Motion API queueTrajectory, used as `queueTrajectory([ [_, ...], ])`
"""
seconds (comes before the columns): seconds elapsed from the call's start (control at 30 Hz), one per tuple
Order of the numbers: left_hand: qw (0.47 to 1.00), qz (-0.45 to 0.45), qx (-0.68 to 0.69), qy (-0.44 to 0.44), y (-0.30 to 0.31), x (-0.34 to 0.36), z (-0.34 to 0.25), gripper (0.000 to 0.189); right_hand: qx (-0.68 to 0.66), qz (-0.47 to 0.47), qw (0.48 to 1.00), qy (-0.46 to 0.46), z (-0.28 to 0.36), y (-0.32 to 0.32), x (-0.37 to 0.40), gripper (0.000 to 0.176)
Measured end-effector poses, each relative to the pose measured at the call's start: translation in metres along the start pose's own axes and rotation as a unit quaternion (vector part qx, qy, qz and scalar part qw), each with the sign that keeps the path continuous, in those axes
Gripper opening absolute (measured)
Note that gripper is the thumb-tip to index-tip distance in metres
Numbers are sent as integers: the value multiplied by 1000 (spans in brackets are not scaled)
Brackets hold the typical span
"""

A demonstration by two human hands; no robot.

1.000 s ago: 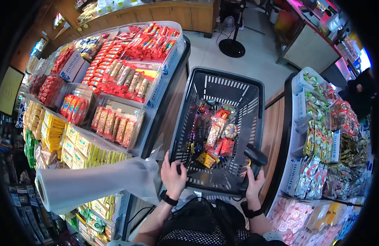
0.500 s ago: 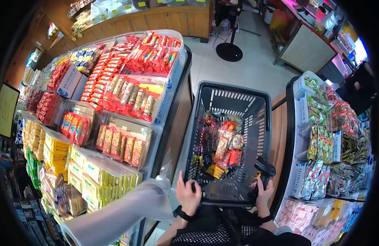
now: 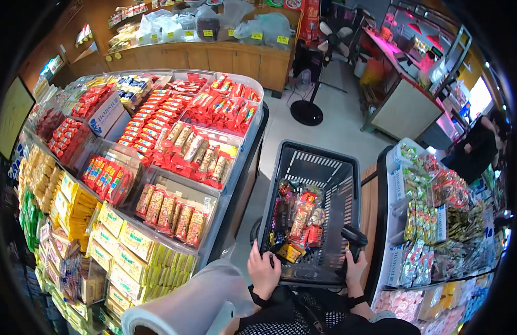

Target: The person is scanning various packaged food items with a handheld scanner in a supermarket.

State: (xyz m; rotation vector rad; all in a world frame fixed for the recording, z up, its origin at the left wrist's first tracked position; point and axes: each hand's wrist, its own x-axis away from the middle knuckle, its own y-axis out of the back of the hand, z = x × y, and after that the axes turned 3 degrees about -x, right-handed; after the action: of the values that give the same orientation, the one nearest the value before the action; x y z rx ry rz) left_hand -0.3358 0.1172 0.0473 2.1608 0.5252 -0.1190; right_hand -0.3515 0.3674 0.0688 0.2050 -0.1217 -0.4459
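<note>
A dark grey shopping basket stands in front of my body, with wrapped snacks heaped in its left half. At its near left corner is my left hand, its fingers curled around a small dark end piece, mostly hidden. My right hand is closed on a black handle-like thing with a bulky top, at the basket's near right side; its lower part is hidden. Beside my left forearm lies a large roll of clear plastic bags, its loose end reaching toward the wrist.
On the left, a display holds bins of wrapped sweets and biscuits. Another sweets display stands close on the right. Ahead, a black fan base rests on the tiled floor. A person in black is at the far right.
The view has tilted up, showing more of the far counter and fan. The plastic roll appears further right and nearer. Both hands keep their places by the basket.
</note>
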Motion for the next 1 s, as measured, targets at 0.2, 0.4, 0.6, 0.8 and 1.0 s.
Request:
queueTrajectory([
  [0.2, 995, -95, 20, -9, -26, -48, 9, 13, -4, 8, 997, 71, -1, -36, -50, 11],
  [0.4, 990, -135, -34, -7, -62, -111, 14, 13, -75, 66, 994, 34, -6, -76, -127, 13],
  [0.6, 990, -134, -40, 26, -97, -163, -4, 9, 57, 79, 992, 76, 19, -105, -202, 23],
  [0.8, 991, -79, -98, 53, -109, -184, -21, 11, -149, 145, 978, -6, 4, -95, -235, 24],
  [1.0, 981, 30, -159, 103, -109, -196, -40, 14, 24, 169, 985, 11, 9, -94, -245, 43],
])
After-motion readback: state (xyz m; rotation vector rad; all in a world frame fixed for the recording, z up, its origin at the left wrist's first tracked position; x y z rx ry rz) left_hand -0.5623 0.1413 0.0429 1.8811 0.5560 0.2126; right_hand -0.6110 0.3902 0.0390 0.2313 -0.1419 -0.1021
